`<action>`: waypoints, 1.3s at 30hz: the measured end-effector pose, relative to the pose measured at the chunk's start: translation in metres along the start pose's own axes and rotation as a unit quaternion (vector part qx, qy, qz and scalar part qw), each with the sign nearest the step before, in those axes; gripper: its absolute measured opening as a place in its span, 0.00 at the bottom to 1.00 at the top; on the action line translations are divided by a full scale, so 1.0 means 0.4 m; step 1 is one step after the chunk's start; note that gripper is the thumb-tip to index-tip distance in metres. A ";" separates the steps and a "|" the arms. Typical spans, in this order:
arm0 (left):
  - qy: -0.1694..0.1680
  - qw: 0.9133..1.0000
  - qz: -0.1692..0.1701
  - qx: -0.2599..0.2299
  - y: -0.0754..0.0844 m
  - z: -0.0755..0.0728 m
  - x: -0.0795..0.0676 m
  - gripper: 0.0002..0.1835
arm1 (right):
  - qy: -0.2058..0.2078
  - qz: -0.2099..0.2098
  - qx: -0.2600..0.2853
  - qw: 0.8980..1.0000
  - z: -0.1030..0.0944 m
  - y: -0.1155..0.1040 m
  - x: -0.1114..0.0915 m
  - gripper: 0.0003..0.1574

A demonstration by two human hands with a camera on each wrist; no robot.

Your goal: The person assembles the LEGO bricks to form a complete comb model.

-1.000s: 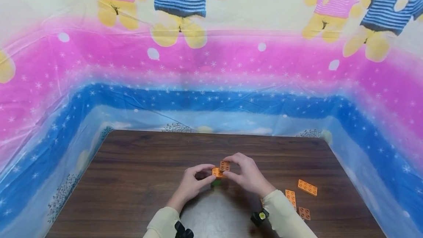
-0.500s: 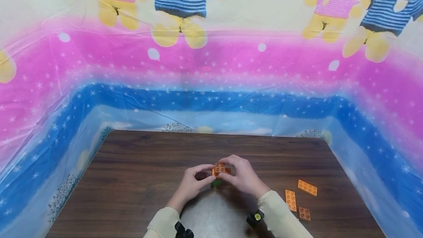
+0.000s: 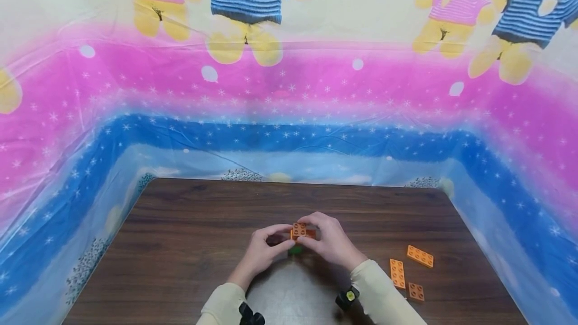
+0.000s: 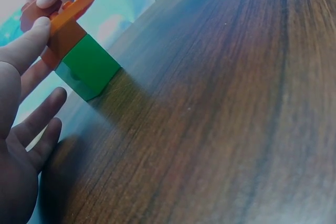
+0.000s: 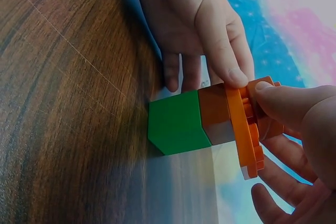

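Note:
A stack of toy building bricks stands on the table. At its base is a green block [image 5: 178, 124], with a brown-orange block [image 5: 214, 106] on that and a long orange plate [image 5: 243, 135] lying across it. My left hand [image 3: 262, 254] pinches the orange plate's left end between thumb and index finger, its other fingers spread apart. My right hand [image 3: 335, 242] grips a small brown-orange brick [image 3: 298, 229] with studs by its sides, at the plate's left end. In the right wrist view this brick sits against the plate's studs; whether it is fully seated I cannot tell.
To the right on the wooden table [image 3: 189, 214] lie two orange plates, one farther back [image 3: 420, 256] and one nearer plate [image 3: 397, 273]. A small brown-orange brick [image 3: 416, 292] lies beside them. Patterned cloth [image 3: 289, 139] hangs around the table's back and sides.
My right hand has moved left with the small brick, from over the plate's right part to its left end, then settled lower. The left hand has stayed in place.

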State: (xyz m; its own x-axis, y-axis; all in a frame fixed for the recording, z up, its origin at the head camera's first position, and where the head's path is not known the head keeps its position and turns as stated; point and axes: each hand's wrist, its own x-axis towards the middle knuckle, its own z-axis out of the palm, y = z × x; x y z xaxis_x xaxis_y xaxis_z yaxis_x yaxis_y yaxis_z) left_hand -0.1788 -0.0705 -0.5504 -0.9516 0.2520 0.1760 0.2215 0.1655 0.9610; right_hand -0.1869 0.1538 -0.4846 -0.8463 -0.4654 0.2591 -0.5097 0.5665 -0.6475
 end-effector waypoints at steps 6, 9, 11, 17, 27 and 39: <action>0.000 1.000 0.007 0.002 0.001 0.000 0.000 0.19 | -0.005 -0.009 -0.001 1.000 0.002 0.001 0.001 0.22; -0.001 1.000 0.009 0.004 0.002 0.000 0.000 0.19 | -0.009 -0.008 -0.002 1.000 0.003 0.003 0.002 0.22; -0.001 1.000 0.009 0.005 0.003 0.000 -0.001 0.19 | -0.012 -0.008 -0.003 1.000 0.004 0.004 0.003 0.22; -0.001 1.000 0.005 0.009 0.006 -0.001 -0.003 0.20 | -0.019 -0.012 -0.008 1.000 0.002 0.002 0.006 0.22; -0.002 1.000 0.010 0.028 0.003 -0.001 -0.004 0.21 | -0.024 -0.016 -0.007 1.000 0.001 0.001 0.003 0.22; -0.002 1.000 0.014 0.016 0.002 0.001 -0.001 0.21 | -0.016 -0.021 -0.015 1.000 0.004 0.007 0.000 0.22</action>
State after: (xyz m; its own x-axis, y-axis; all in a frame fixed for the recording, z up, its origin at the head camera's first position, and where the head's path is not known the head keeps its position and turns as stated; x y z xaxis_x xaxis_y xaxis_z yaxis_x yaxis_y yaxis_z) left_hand -0.1782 -0.0703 -0.5499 -0.9439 0.2609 0.2026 0.2555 0.1879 0.9484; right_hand -0.1880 0.1543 -0.4874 -0.8191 -0.5102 0.2622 -0.5494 0.5665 -0.6143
